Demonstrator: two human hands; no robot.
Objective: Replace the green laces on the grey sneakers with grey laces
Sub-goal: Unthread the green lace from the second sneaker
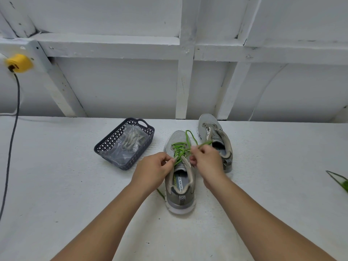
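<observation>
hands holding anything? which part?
Both hold the green lace of the near grey sneaker: left hand near the top eyelets, right hand on a loose strand.

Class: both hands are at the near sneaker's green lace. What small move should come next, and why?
Probably pull the green lace out of the next eyelets. It still crosses the near sneaker, and the left hand and right hand pinch its strands. The far sneaker is unlaced; grey laces wait bagged in the basket.

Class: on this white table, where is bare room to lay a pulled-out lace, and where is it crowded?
Free: the wide stretch between the dark cable and the basket, and the table right of the far sneaker. Crowded: around the near sneaker, where both hands work the green lace.
</observation>
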